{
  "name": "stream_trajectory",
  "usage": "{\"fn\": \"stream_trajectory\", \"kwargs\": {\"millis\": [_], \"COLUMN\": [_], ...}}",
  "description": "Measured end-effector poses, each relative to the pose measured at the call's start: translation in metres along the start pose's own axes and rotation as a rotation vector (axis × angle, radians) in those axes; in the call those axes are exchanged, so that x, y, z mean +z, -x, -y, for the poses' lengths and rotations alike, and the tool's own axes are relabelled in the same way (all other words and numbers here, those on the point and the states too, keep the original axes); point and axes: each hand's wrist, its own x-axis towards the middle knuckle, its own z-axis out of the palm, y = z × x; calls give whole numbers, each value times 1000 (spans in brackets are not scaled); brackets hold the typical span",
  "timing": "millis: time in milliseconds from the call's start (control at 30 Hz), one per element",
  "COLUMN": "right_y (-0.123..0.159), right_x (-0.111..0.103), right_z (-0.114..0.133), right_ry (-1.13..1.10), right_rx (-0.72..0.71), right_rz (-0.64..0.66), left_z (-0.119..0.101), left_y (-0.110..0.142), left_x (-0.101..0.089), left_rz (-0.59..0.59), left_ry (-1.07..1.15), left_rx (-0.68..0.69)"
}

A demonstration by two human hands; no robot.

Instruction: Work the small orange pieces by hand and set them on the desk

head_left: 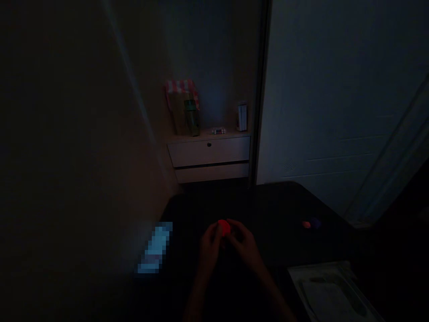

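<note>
In the dim head view, a bright red, flat-looking round piece (224, 227) is held up over the dark table (268, 201). What it is made of, I cannot tell. My left hand (211, 237) pinches its left edge, thumb toward me. My right hand (241, 237) has its bent fingers against the right edge. Off to the right on the table lie a small pink-orange lump (306, 224) and a purple lump (315, 222), side by side.
A lit, blurred screen (154, 250) is at the table's left edge. Clear plastic packaging (328, 290) lies at the lower right. Behind the table, drawers (211, 154) stand under a shelf with a green bottle (192, 120) and a checked cloth (181, 86).
</note>
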Motion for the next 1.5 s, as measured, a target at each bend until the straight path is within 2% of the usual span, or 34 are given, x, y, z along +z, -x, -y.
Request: {"fn": "stream_trajectory", "kwargs": {"millis": [233, 367, 633, 833, 1067, 1333, 1500], "right_y": [-1, -1, 0, 0, 4, 1, 1], "right_x": [4, 2, 0, 4, 7, 3, 1], "right_z": [8, 7, 1, -10, -6, -5, 6], "right_ry": [36, 63, 81, 180, 243, 121, 60], "right_rx": [14, 25, 26, -130, -153, -61, -2], "right_rz": [-103, -110, -83, -60, -13, -39, -37], "left_z": [6, 5, 2, 3, 1, 3, 2], "left_y": [-1, 0, 0, -2, -4, -1, -1], "left_x": [-1, -1, 0, -1, -3, -3, -2], "left_rz": [96, 114, 54, -21, -124, -44, 1], "left_ry": [-26, -64, -52, -26, -3, -56, -41], "left_rx": [15, 16, 1, 2, 35, 40, 44]}}
